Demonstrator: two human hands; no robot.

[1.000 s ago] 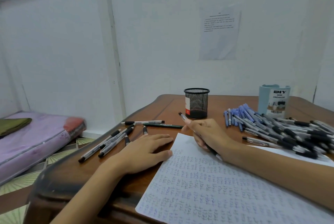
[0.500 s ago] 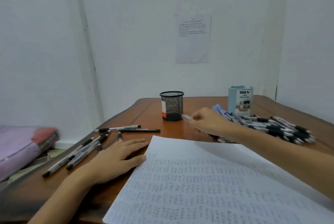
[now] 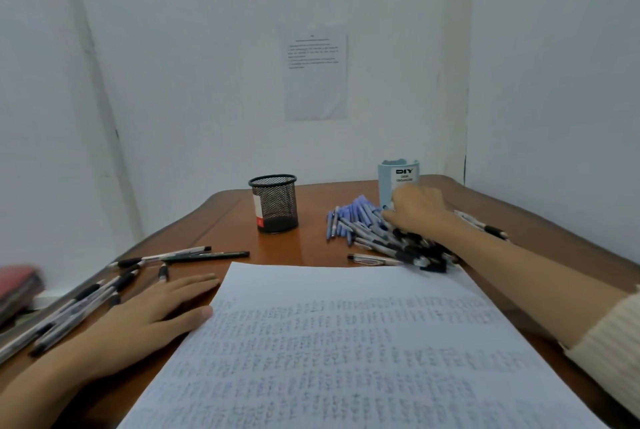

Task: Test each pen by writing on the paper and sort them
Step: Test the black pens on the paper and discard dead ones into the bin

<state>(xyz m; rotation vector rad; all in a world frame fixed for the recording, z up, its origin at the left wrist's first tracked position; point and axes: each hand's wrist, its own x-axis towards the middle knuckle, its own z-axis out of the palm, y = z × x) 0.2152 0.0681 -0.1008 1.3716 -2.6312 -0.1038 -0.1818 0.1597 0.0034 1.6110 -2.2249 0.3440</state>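
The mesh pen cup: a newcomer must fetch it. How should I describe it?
On the wooden table, look toward the far edge, below the sheet taped to the wall. The mesh cup stands there, left of the pen pile. Unlike the pale blue organizer farther right, it is black, see-through wire.

The left hand (image 3: 145,321) lies flat on the table (image 3: 311,245), thumb touching the left edge of the paper (image 3: 346,342). The right hand (image 3: 419,207) rests on the pen heap (image 3: 391,241) near the far right corner, beside the blue organizer (image 3: 398,175).
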